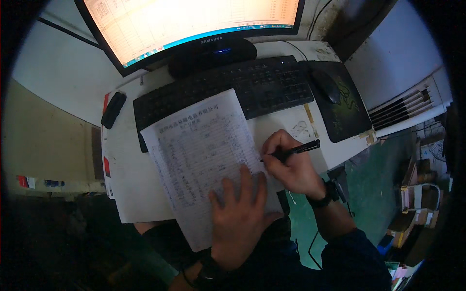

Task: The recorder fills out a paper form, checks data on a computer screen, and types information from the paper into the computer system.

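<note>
A white sheet of paper (194, 145), ruled like a form and filled with handwriting, lies at a slant. Its top overlaps the keyboard (276, 82) and its bottom hangs past the desk's near edge. My left hand (241, 213) rests flat on the lower right of the sheet, fingers spread. In my right hand (291, 169) is a black pen (305, 147), gripped between thumb and fingers. The pen's tip is at the sheet's right edge, mostly hidden by the fingers. A dark band circles each wrist.
Behind the keyboard stands a lit monitor (194, 22) showing a table. A black mouse (325, 86) sits on a dark mouse pad (345, 109) to the right. A small black object (113, 110) lies at the desk's left edge. Boxes (412, 218) stand on the green floor at right.
</note>
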Demonstrator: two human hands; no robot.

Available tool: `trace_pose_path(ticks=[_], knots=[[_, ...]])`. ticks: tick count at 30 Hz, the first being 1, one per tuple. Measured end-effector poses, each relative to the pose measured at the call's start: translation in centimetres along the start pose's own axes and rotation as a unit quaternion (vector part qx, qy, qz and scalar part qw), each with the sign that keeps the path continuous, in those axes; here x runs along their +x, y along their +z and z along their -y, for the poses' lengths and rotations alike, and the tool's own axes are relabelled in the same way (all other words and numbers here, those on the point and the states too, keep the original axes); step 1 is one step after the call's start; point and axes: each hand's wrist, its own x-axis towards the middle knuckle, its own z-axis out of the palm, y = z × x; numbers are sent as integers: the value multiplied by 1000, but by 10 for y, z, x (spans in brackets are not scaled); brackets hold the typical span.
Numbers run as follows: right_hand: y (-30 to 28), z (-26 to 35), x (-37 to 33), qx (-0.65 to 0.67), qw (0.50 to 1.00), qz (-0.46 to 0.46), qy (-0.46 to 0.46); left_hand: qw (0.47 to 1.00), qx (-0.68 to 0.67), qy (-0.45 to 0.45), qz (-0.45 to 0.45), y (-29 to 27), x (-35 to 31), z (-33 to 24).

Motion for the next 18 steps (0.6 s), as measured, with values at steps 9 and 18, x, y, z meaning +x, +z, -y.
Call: trace_pose_path(ticks=[9, 18], knots=[[1, -3, -1, -15, 1000, -4, -14, 1000, 2, 6, -11, 4, -3, 1], [0, 5, -2, 136, 989, -49, 28, 991, -127, -29, 2, 12, -36, 14]])
